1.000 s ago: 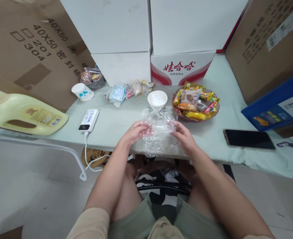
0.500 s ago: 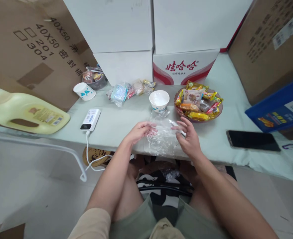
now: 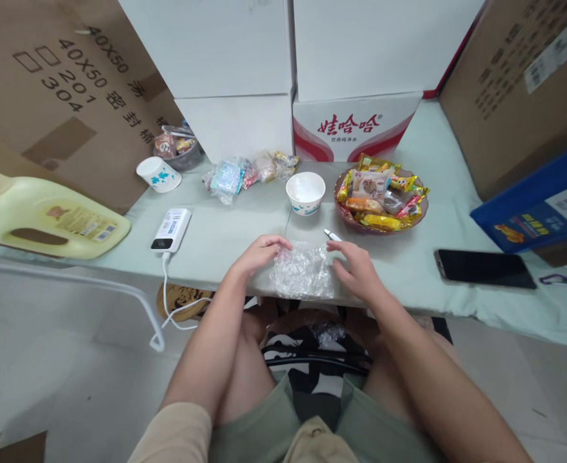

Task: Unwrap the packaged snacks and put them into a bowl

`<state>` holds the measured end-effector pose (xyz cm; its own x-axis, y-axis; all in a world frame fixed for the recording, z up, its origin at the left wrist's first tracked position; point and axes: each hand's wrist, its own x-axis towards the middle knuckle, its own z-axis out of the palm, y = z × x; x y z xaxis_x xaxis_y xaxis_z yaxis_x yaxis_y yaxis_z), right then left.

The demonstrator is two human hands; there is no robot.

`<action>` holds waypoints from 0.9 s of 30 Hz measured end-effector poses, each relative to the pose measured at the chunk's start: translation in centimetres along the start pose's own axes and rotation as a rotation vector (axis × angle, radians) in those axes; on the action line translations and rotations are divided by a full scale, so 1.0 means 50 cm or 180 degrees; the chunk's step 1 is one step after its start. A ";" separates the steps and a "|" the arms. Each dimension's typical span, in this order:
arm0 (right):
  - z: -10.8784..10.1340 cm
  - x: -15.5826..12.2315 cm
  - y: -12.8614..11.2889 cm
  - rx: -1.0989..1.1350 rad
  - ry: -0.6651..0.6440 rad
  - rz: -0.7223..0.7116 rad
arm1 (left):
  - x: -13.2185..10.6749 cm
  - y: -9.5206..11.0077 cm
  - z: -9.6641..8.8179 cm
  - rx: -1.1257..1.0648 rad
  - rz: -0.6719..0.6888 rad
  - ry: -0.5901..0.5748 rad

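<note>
A crumpled piece of clear plastic film (image 3: 301,271) lies at the table's front edge, between my two hands. My left hand (image 3: 263,253) has its fingers closed on the film's upper left corner. At the film's right edge, my right hand (image 3: 354,265) has thumb and fingers apart, with nothing gripped. A slim white stick-like thing with a metal tip (image 3: 330,235) lies just beyond the right fingers, partly hidden by them. Behind the film stands a paper cup (image 3: 305,195), upright. To its right is a bowl (image 3: 347,220) heaped with wrapped snacks.
Wrapped snacks (image 3: 227,180) lie before white boxes (image 3: 235,125). On the left are a tipped paper cup (image 3: 159,175), a power bank (image 3: 171,229) with cable and a yellow jug (image 3: 78,222). A phone (image 3: 485,269) and a blue box (image 3: 529,206) are at right.
The film has come down flatter onto the table edge. My right hand has moved down and its fingers have come off the film. The white stick now shows more fully.
</note>
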<state>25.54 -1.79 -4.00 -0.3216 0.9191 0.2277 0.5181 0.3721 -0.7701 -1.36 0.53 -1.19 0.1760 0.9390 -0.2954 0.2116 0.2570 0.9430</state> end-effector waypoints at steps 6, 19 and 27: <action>0.011 0.008 0.002 0.0873 0.0291 0.0412 | -0.016 0.010 -0.004 -0.0724 0.0384 -0.0625; 0.024 0.023 -0.049 0.2484 0.0359 0.1131 | -0.024 0.005 0.040 -0.1209 -0.0104 -0.0401; 0.023 0.018 -0.038 0.2197 -0.0111 0.1264 | -0.007 0.007 0.060 -0.0642 0.0358 0.0028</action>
<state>23.36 -1.82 -3.01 -0.2464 0.9573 -0.1512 -0.0050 -0.1572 -0.9876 1.56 -0.39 -1.20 0.1789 0.9661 -0.1861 -0.0055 0.1902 0.9817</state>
